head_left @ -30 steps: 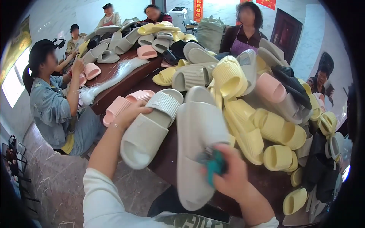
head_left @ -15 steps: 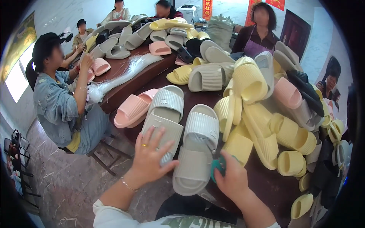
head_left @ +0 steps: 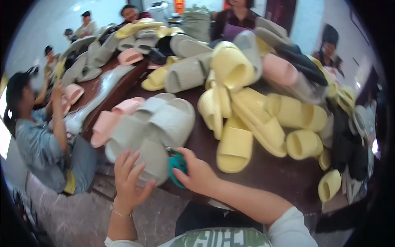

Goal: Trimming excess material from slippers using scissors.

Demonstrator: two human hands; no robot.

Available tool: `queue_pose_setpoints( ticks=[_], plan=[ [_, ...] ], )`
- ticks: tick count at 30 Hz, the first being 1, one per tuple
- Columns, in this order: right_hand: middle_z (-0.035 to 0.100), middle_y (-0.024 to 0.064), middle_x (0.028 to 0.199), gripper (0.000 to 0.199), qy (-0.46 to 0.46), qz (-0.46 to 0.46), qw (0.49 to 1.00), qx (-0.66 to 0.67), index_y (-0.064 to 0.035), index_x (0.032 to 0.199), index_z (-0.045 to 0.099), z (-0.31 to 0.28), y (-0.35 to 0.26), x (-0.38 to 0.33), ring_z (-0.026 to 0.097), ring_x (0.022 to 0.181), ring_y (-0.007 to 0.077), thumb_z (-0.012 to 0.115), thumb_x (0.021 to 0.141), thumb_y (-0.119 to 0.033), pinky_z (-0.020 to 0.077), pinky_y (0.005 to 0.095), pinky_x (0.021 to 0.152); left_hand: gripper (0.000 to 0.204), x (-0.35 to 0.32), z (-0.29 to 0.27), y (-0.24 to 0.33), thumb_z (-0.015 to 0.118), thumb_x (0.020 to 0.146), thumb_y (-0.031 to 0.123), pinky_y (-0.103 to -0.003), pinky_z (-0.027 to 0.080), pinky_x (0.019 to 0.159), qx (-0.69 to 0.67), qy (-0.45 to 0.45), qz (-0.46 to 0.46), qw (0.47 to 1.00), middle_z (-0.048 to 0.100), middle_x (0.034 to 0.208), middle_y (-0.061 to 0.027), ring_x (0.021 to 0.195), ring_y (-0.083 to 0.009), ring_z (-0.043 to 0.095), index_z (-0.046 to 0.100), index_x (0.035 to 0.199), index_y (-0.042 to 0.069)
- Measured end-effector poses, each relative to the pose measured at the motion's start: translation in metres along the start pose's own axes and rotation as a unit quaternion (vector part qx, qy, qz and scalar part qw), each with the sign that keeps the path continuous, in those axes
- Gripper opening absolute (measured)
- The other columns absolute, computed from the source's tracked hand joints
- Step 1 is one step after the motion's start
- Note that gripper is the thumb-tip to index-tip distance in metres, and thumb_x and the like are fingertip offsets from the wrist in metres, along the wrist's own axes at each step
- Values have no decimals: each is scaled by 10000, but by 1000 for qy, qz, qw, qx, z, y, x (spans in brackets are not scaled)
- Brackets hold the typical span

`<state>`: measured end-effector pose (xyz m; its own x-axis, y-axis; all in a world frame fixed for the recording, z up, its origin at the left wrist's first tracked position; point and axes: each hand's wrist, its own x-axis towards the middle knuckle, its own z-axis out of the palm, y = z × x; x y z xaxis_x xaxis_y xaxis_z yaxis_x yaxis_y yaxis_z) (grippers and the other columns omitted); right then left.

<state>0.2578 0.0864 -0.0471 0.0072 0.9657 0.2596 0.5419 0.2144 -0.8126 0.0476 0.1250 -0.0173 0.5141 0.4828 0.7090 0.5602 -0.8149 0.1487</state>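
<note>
Grey ribbed slide slippers lie paired at the near table edge, the nearer slipper [head_left: 150,158] in front and another slipper [head_left: 175,117] behind it to the right. My left hand [head_left: 131,181] is open, its fingers spread over the near end of the grey slippers; motion blur hides whether it presses on them. Closed around the teal handles of a pair of scissors [head_left: 177,169], my right hand [head_left: 199,173] is just right of the nearer slipper. The scissors' short metal blades point toward that slipper's side. Beside the grey slippers on the left sit pink slippers [head_left: 108,126].
Yellow slippers [head_left: 234,150] and mixed grey, pink and black ones pile up to the right on the dark red table [head_left: 197,160]. White strands [head_left: 96,96] lie across the table's left part. A person in denim [head_left: 41,136] sits at left; others sit around the far side.
The view has swung right, shifting the scene leftward. My right hand and the scissors have moved with the grey slippers, which now sit closer together and turned. My left hand has slid toward their near end.
</note>
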Motion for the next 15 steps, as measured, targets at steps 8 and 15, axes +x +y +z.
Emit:
queue_pose_setpoints(
  ticks=[8, 15],
  plan=[
    [626, 133, 837, 569, 49, -28, 987, 148, -66, 1274, 368, -26, 32, -14, 630, 746, 191, 666, 796, -151, 494, 307, 658, 263, -12, 39, 40, 690, 703, 90, -471, 388, 939, -110, 5, 99, 989, 553, 1127, -139, 1106, -363, 491, 565, 932, 50],
    [627, 101, 808, 487, 221, -2, 953, -208, -84, 1143, 527, -160, 59, -81, 624, 718, 190, 760, 730, -197, 498, 309, 645, 445, 55, 88, 104, 711, 719, 167, -457, 390, 941, -133, -141, 97, 976, 516, 1198, -178, 1137, -383, 467, 555, 1114, 35]
  ],
)
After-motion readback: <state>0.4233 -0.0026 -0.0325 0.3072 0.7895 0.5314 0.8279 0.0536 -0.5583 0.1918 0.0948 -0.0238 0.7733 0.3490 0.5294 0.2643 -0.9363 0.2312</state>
